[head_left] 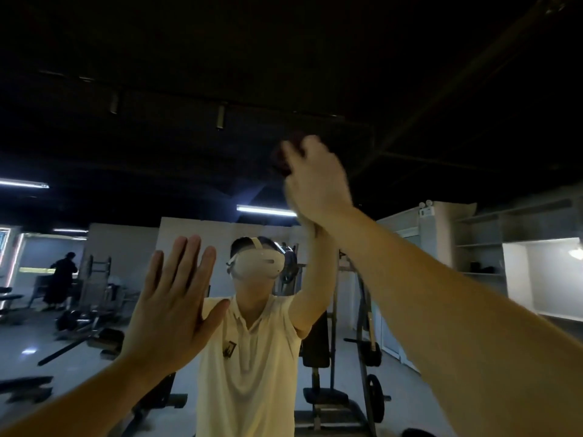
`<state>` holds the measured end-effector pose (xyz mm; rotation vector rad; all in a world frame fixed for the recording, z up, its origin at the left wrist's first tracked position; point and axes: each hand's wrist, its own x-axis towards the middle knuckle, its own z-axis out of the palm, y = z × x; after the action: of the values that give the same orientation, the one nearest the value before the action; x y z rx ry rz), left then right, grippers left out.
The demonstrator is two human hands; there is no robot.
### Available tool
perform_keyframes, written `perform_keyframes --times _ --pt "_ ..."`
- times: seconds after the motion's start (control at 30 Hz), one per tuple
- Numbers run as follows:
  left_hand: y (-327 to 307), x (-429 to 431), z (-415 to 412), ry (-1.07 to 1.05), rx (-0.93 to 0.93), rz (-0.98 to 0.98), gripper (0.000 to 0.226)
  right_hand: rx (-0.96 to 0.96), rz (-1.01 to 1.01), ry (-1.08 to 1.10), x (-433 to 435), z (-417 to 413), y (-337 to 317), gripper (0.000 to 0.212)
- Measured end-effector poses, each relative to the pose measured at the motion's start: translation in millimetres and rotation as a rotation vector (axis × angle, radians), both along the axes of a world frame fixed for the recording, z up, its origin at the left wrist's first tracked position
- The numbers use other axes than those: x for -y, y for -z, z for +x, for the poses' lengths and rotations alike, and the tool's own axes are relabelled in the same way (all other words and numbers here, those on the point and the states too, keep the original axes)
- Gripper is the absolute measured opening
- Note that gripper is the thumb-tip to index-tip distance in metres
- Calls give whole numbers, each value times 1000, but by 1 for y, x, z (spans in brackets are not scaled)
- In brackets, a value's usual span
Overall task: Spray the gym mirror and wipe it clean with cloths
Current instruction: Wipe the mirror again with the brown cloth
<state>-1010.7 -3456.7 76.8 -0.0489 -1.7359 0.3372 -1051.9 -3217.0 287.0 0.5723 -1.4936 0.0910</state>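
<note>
Dim gym, weight racks reflected in mirror; left grip flat, wide, on it; right grip holds dark cloth.

L hand flat, fingers straight, R hand raised high, blurred, gripping dark cloth

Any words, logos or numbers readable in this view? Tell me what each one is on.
No text can be read in this view.
Dark emblem on the chest of the reflected shirt: too blurred to read.
White fixture at upper right: no legible marking.
Dark cloth gripped by the right hand: no print shows.
</note>
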Motion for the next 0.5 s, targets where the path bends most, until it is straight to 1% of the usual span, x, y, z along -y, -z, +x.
perform_keyframes --times 0.03,0.1,0.17,0.23,0.27,0.3,0.37,0.47,0.5 --pt "0 1 0 -2 -1 -1 87 9 -118 13 -23 -10 -2 60" --pt "2 1 -2 -10 0 -5 86 47 -351 -12 -67 -28 3 51" --pt "3 2 -4 -14 5 -2 86 95 -540 -35 -96 -40 15 43" --pt "3 2 -5 -7 12 11 87 117 -773 24 -98 -43 28 44" --pt "3 1 -4 -1 13 20 88 131 -866 19 -88 -42 33 45" --pt "4 1 -4 8 13 28 88 138 -909 -1 -72 -38 37 46" --pt "4 -1 -3 25 15 30 87 145 -851 -69 -28 -25 42 45" --pt "3 -3 -3 39 9 28 86 212 -584 -309 40 -1 52 48" --pt "3 -4 -3 34 11 29 86 201 -473 -322 62 8 60 48"
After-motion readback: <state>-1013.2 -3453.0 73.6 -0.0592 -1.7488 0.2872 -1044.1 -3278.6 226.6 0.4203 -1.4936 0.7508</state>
